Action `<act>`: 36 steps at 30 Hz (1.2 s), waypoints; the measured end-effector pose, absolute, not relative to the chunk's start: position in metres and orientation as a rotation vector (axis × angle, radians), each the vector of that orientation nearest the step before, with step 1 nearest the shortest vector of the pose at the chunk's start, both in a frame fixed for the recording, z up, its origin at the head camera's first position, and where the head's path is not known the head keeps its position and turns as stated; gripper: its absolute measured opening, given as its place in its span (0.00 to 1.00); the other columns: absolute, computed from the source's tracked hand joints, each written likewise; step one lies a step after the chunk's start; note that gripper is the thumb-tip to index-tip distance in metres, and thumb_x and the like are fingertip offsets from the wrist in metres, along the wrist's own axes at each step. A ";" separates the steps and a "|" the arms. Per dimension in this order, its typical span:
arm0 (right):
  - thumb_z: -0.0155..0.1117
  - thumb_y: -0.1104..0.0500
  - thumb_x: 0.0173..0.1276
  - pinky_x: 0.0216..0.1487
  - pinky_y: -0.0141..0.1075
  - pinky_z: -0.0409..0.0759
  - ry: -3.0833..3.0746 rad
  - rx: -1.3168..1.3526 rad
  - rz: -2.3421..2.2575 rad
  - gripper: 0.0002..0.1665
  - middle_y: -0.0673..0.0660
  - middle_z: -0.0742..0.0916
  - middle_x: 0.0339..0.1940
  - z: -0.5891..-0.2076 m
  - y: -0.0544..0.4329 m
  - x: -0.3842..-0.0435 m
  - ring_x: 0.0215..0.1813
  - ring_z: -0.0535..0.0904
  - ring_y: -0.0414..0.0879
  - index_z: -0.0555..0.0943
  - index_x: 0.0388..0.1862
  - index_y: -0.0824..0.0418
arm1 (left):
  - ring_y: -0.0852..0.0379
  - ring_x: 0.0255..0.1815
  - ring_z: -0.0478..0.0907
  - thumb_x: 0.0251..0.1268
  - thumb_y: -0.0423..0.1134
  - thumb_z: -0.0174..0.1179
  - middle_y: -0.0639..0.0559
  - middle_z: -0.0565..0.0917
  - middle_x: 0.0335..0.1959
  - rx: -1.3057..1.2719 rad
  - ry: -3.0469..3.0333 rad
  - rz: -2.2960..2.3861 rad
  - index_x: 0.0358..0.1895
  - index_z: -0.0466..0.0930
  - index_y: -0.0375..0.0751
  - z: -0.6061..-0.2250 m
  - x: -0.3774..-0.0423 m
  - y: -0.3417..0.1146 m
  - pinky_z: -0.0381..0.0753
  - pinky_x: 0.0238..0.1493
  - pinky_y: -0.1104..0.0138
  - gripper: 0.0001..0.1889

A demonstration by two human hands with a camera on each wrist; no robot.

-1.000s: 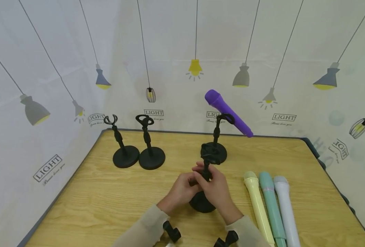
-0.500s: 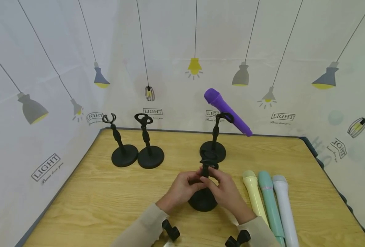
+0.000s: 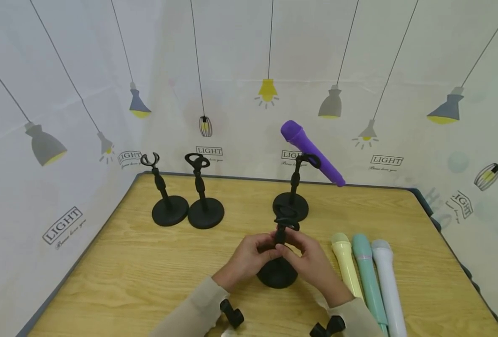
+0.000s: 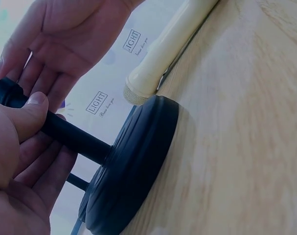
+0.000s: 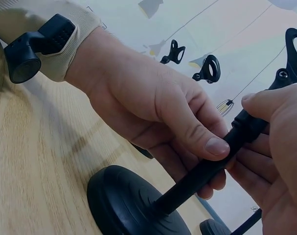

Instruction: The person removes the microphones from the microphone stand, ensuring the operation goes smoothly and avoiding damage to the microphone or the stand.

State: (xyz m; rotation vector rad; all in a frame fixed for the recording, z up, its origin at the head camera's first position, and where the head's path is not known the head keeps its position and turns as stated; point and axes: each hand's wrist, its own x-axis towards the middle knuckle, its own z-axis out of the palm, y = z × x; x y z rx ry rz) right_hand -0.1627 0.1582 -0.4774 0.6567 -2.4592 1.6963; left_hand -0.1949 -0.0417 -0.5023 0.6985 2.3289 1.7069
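While the black round-based microphone stand (image 3: 279,262) is standing near the front edge of the wooden surface (image 3: 126,276), my left hand (image 3: 249,257) and right hand (image 3: 312,262) are both pinching its upright post.

Since a second ago the black stand (image 3: 279,252) has been lowered and set upright on the table (image 3: 147,276), and the right hand (image 3: 312,264) has been shifted right, its wrist drawn outward.
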 end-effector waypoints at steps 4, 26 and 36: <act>0.67 0.60 0.81 0.70 0.32 0.81 -2.429 0.632 1.702 0.21 0.59 0.90 0.65 -0.479 0.156 -0.162 0.67 0.87 0.49 0.83 0.69 0.62 | 0.52 0.58 0.89 0.75 0.37 0.70 0.51 0.93 0.53 0.707 2.342 1.690 0.57 0.90 0.39 -0.500 -0.195 -0.045 0.88 0.60 0.66 0.12; 0.70 0.61 0.79 0.68 0.52 0.85 -2.386 0.667 1.744 0.24 0.62 0.90 0.65 -0.482 0.135 -0.168 0.66 0.87 0.59 0.81 0.70 0.64 | 0.54 0.58 0.89 0.76 0.37 0.69 0.49 0.93 0.55 0.627 2.363 1.736 0.60 0.88 0.40 -0.500 -0.194 -0.090 0.87 0.61 0.67 0.14; 0.69 0.62 0.79 0.68 0.48 0.85 -2.372 0.761 1.772 0.25 0.60 0.90 0.65 -0.478 0.113 -0.173 0.66 0.88 0.59 0.81 0.71 0.64 | 0.54 0.59 0.89 0.77 0.40 0.68 0.48 0.93 0.54 0.519 2.407 1.777 0.58 0.89 0.45 -0.504 -0.196 -0.129 0.84 0.63 0.70 0.12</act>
